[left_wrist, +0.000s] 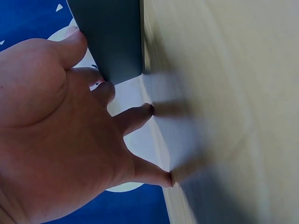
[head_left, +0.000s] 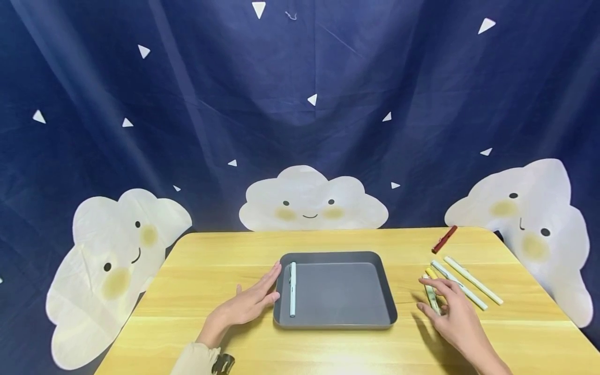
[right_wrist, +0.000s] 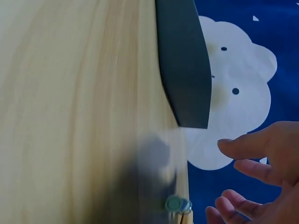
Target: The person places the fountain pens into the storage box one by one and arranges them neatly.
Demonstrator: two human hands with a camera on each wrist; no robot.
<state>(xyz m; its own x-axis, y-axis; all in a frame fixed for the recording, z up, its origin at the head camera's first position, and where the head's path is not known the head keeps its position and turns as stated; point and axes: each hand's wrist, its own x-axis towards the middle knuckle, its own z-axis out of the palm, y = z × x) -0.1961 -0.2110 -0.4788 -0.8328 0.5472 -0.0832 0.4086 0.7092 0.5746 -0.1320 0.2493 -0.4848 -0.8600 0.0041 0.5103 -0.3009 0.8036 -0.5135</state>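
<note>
A dark grey tray (head_left: 337, 325) stands on the table with one pale blue pen (head_left: 292, 291) lying in it along the left side. My left hand (head_left: 248, 302) rests against the tray's left rim, its fingers extended. My right hand (head_left: 452, 315) is over the pens right of the tray, thumb and fingers spread apart with nothing gripped. Nearest to it lies a green patterned pen (head_left: 430, 296), partly covered by the hand. Close by are a yellow pen (head_left: 429, 272), a light blue pen (head_left: 473, 297) and a cream pen (head_left: 473, 279).
A dark red pen (head_left: 444, 239) lies near the back right edge of the wooden table (head_left: 225, 247). Behind the table hangs a dark blue curtain (head_left: 300, 130) printed with white clouds and triangles.
</note>
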